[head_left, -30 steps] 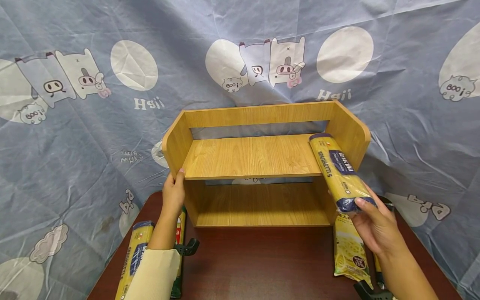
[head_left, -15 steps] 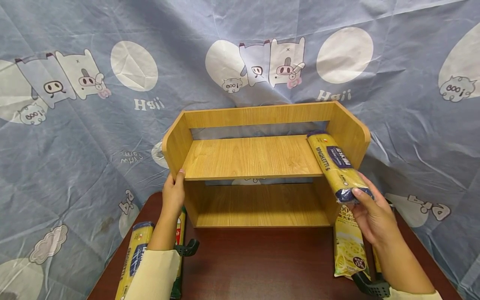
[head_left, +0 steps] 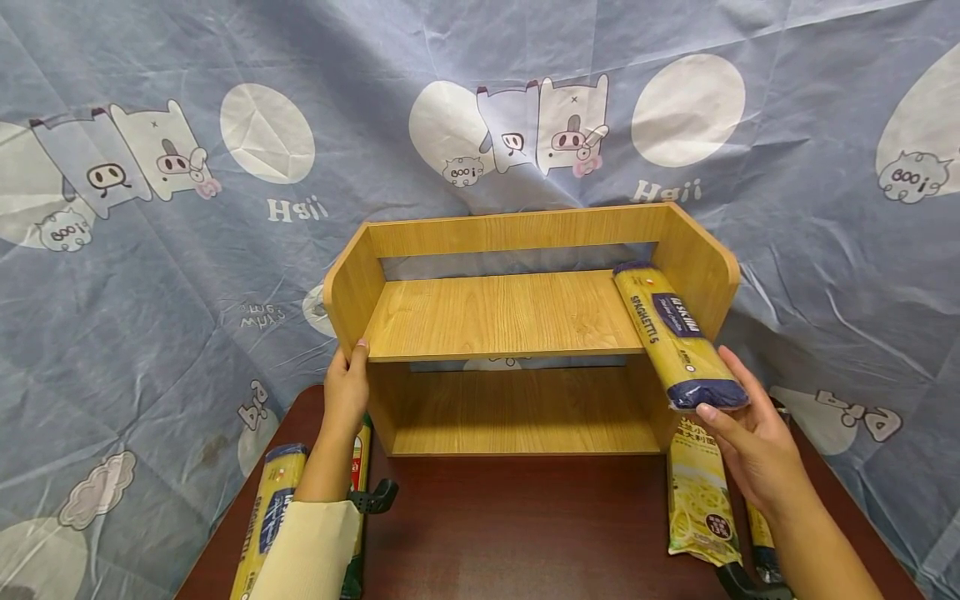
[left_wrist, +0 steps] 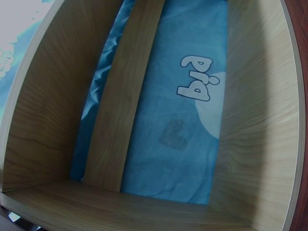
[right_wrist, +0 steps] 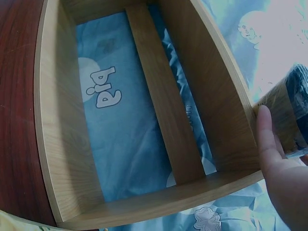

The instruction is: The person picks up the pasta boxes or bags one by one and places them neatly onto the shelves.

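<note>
On the dark red-brown table (head_left: 510, 533), nearest the person, a second spaghetti pack (head_left: 262, 517) lies left of the left sleeve (head_left: 307, 546), with a green-and-yellow pack (head_left: 361, 454) partly hidden behind that arm. To the right lie a yellow noodle bag (head_left: 701, 500) and a slim dark-ended pack (head_left: 761, 533) beside the right forearm. Farther in, the right hand (head_left: 757, 450) grips the near end of a spaghetti packet (head_left: 675, 333), thumb at its front edge, fingers along its right side (some are hidden). The left hand (head_left: 347, 392) grips the left side of the wooden shelf (head_left: 495, 312). The packet slants over the upper board's right end, its near end jutting past the front edge. Behind hangs a blue-grey printed cloth (head_left: 360, 108).
</note>
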Demonstrator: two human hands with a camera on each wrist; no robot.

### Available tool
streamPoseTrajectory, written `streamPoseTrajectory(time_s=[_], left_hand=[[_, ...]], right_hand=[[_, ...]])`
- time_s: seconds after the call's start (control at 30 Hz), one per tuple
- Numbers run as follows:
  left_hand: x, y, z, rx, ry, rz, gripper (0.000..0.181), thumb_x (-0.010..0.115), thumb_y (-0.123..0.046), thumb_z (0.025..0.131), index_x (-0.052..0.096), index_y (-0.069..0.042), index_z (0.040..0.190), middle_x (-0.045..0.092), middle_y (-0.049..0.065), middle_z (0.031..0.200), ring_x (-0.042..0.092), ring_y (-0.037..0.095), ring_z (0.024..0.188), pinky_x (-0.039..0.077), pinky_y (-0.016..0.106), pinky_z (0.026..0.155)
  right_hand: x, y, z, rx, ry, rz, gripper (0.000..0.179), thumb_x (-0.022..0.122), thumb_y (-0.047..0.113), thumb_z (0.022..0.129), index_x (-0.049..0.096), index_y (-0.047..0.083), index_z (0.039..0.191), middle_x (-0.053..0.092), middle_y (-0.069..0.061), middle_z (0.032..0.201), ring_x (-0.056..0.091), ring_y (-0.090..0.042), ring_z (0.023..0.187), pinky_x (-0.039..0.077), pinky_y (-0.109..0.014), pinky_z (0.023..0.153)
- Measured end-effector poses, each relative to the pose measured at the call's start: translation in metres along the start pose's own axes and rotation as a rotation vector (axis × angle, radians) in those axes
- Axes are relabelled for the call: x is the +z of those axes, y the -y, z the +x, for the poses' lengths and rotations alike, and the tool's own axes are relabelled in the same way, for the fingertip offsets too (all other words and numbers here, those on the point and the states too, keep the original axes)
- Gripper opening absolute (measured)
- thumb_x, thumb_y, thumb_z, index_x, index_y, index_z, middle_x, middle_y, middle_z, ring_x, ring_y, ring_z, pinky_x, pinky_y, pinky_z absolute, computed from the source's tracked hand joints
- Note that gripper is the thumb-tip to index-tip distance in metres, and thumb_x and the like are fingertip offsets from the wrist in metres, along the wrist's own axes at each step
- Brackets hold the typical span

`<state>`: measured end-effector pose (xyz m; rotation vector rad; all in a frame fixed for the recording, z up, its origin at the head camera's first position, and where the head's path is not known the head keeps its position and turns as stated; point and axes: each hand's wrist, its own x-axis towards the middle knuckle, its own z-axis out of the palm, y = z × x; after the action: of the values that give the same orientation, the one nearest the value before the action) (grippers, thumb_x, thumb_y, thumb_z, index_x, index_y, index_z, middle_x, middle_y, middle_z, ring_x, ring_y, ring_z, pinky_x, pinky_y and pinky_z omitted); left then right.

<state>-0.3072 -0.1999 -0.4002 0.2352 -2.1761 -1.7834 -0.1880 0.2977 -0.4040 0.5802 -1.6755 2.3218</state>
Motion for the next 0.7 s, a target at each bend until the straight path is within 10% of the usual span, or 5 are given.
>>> streamPoseTrajectory(time_s=[0.7], left_hand=[[0.0,-0.003,-0.001,-0.011,0.006,-0.002,0.058,0.044,-0.058,0.102,0.051,-0.02,0.146,0.052,0.014,0.148,0.045,0.031,0.136,0.033,0.052,0.118]], right_hand=[[0.012,-0.01,0.017,-0.057,-0.264,-0.145,0.065,0.056,-0.011,0.096,0.036,0.007,0.156,0.055,-0.002,0.125,0.065,-0.003,0.103,0.053,-0.014,0.082]])
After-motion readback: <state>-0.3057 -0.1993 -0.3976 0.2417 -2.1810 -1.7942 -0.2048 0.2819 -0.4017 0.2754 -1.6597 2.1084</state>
